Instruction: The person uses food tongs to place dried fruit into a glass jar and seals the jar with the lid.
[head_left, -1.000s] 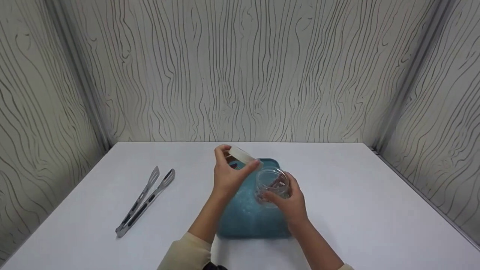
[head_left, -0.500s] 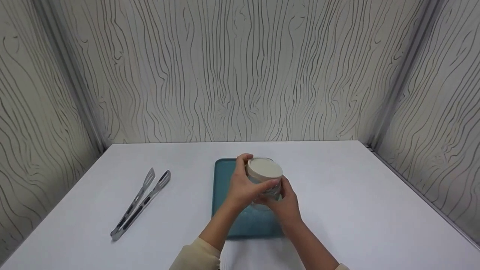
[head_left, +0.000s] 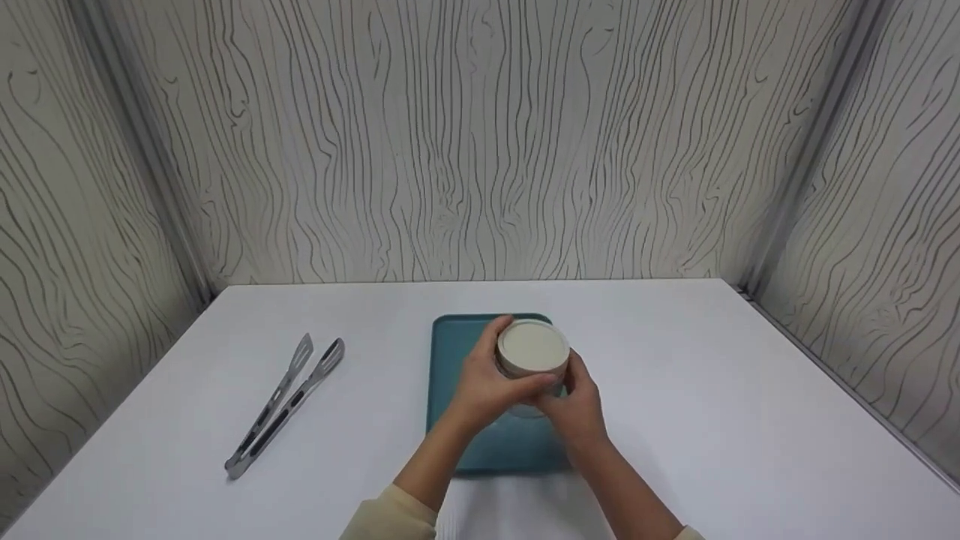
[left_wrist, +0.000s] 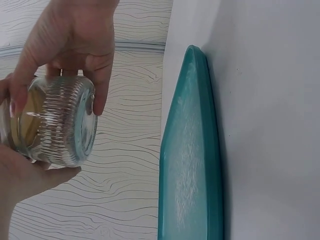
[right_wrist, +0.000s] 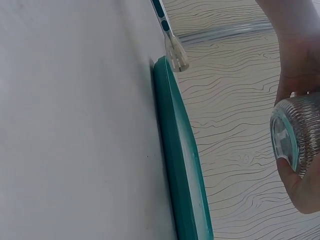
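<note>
A clear glass jar (left_wrist: 62, 122) with ribbed sides is held up above the teal tray (head_left: 454, 360). On top of it sits a round cream lid (head_left: 533, 346), seen from above in the head view. My left hand (head_left: 484, 386) grips the lid by its rim, thumb at the near side and fingers at the far side. Lower down, my right hand (head_left: 577, 409) holds the jar's body around its side; in the right wrist view its thumb lies near the glass base. The fingers hide much of the jar in the head view.
Metal tongs (head_left: 285, 409) with dark grip inserts lie spread on the white table (head_left: 720, 420), left of the tray. Wood-grain patterned panels (head_left: 480, 150) close in the back and both sides.
My left hand has brought the lid from the jar's left down onto its mouth. The jar with lid has then levelled slightly, both hands staying close together.
</note>
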